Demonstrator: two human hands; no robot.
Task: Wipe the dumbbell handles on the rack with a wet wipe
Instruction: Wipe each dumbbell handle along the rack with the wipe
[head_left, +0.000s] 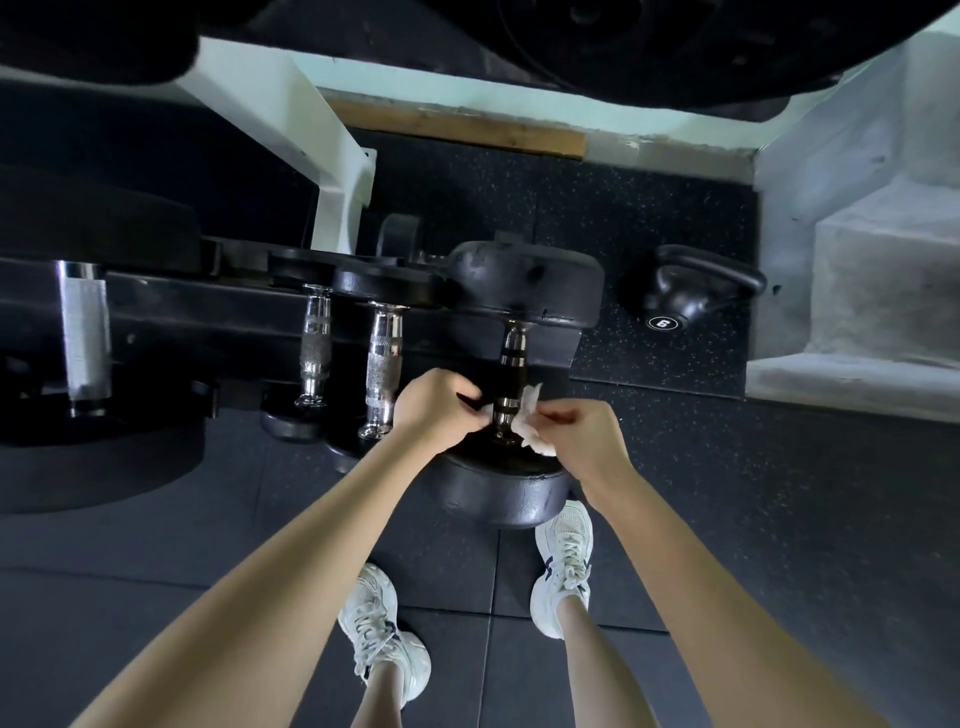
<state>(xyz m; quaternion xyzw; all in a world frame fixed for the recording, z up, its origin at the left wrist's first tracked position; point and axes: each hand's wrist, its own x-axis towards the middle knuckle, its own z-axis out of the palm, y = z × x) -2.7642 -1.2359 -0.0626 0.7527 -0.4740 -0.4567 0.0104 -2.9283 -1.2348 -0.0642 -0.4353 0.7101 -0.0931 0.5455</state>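
A black dumbbell rack (208, 322) runs across the left and middle, seen from above. At its right end lies a large black dumbbell with a dark handle (511, 364). A white wet wipe (530, 421) is looped around the near end of that handle. My left hand (436, 410) pinches one end of the wipe on the handle's left side. My right hand (576, 436) pinches the other end on the right. Two smaller dumbbells with chrome knurled handles (383, 358) (316, 348) lie just to the left, and a thick chrome handle (84, 332) lies at far left.
A black kettlebell (691, 296) marked 6 stands on the rubber floor right of the rack. A white frame post (332, 171) rises behind the rack. Concrete steps (857, 291) lie at right. My white sneakers (563, 561) stand on the floor tiles below the large dumbbell.
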